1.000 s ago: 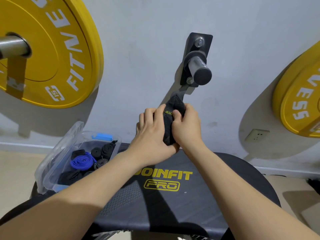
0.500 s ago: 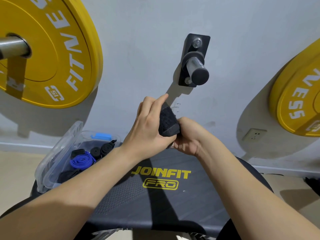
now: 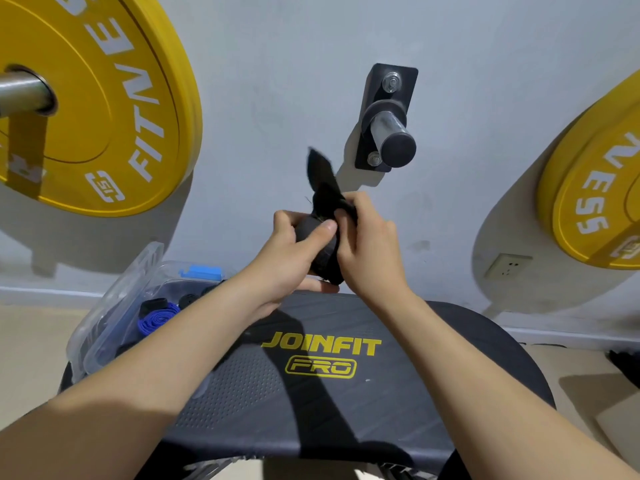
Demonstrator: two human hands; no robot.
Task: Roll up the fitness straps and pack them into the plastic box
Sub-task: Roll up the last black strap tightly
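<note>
Both hands were raised in front of the grey wall, above the far edge of the bench pad (image 3: pixel 311 403) (marked JOINFIT PRO in yellow).

Black strap (image 3: pixel 322 259): a partly wound roll, held between the two hands and clear of the pad. Its loose end (image 3: pixel 320 173) stuck up and to the left above the hands, blurred.

Left hand (image 3: pixel 289 252): grasping the roll from the left. The thumb lay across the roll's near face and the fingers curled round behind it.

Right hand (image 3: pixel 372 252): closed on the strap from the right. The fingertips pinched the band where it left the top of the roll, and the palm sat against the roll's right side.

Plastic box (image 3: pixel 100 337): clear, on the left end of the pad, well left of and below the hands. It was open, with a blue latch (image 3: pixel 201 273) at the far rim. Inside were a blue strap (image 3: pixel 157 318) and several small black rolls (image 3: pixel 152 304); the left forearm hid part of the contents, so I could not count them.

Surroundings: a yellow weight plate (image 3: pixel 104 109) hung on a steel bar at far left. A second yellow plate (image 3: pixel 588 209) sat at far right. A black wall peg (image 3: pixel 391 133) was just above and right of the loose end, apart from it. A wall socket (image 3: pixel 507 266) was low on the right.
</note>
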